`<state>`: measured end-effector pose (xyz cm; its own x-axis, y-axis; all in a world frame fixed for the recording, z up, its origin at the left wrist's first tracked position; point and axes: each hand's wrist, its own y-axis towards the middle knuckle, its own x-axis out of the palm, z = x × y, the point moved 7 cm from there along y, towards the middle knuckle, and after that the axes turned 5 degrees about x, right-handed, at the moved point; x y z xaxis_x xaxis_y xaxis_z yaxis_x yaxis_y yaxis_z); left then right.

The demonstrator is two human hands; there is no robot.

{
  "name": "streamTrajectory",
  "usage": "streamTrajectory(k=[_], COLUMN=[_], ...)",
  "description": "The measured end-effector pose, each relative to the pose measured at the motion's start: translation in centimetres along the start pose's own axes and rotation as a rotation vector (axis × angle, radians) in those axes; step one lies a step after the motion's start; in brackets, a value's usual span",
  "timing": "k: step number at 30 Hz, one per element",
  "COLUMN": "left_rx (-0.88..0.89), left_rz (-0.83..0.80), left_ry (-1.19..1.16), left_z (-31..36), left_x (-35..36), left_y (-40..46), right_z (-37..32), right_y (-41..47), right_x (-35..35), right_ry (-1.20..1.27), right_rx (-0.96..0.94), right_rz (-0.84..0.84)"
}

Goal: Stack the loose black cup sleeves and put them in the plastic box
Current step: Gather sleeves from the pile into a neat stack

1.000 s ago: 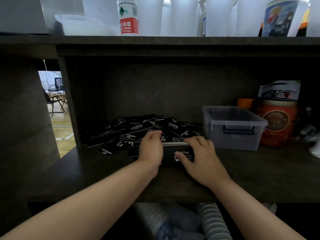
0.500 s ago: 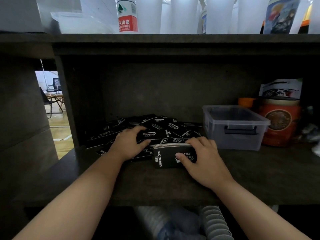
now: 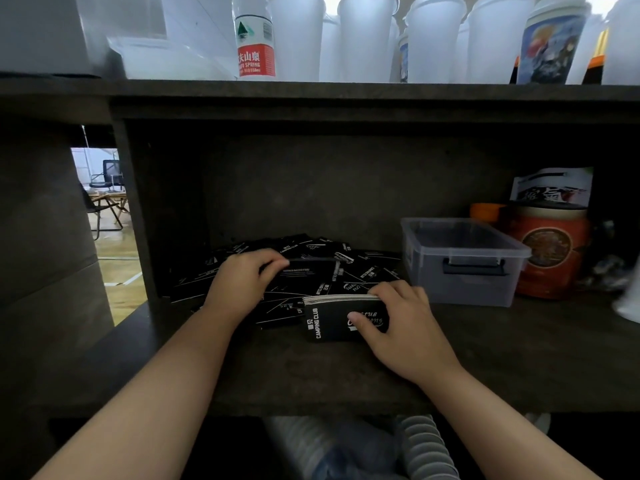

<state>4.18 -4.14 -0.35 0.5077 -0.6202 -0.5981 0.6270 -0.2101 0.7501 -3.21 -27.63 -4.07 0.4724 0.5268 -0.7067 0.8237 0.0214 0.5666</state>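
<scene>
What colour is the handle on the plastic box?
Black, on the clear plastic box; handle shows best in the head view.

"CAMPING CLUB" on the sleeve stack (image 3: 341, 318); "SPRING" on the bottle (image 3: 255, 46)

The cup sleeves (image 3: 311, 268) were black with white lettering — "CAMPING CLUB" on the stack (image 3: 332, 320). The plastic box (image 3: 464, 261) was clear grey with a dark handle. Beside it stood an orange-red canister (image 3: 550, 251) — the shelf (image 3: 519, 358) dark brown.
</scene>
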Motion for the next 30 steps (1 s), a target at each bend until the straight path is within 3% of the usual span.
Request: streamTrajectory(k=[2, 6, 8, 10, 12, 17, 24, 28, 30], left_rx=[0.038, 0.011, -0.191, -0.523, -0.694, -0.64, -0.218, -0.599, -0.615], left_rz=[0.1, -0.242, -0.25, -0.134, -0.065, -0.049, 0.015, -0.193, -0.307], left_ry=[-0.104, -0.36, -0.478, -0.595, -0.656, -0.56, 0.232, 0.268, 0.301], left_z=[2.2, 7.2, 7.4, 6.5, 6.6, 5.3, -7.8, -14.3, -14.8], left_x=[-0.8, 2.3, 3.2, 3.7, 5.0, 4.7, -2.6, -1.3, -0.2], left_y=[0.1, -1.1, -2.0, -3.3, -4.8, -3.7, 0.2, -2.3, -2.3], right_z=[-0.1, -0.1, -0.3, -0.4, -0.3, -0.1, 0.0, 0.0, -0.1], right_y=[0.0, -0.3, -0.4, -0.4, -0.3, -0.1, 0.0, 0.1, 0.1], right_x=[-0.2, -0.8, -0.8, -0.4, -0.2, -0.1, -0.1, 0.0, 0.0], right_ry=[0.016, 0.188, 0.162, 0.072, 0.029, -0.014, -0.026, -0.01, 0.001], right_rx=[0.009, 0.031, 0.023, 0.02, 0.014, -0.009, -0.014, -0.017, -0.024], right_rz=[0.009, 0.022, 0.019, -0.017, -0.025, 0.008, 0.015, 0.01, 0.016])
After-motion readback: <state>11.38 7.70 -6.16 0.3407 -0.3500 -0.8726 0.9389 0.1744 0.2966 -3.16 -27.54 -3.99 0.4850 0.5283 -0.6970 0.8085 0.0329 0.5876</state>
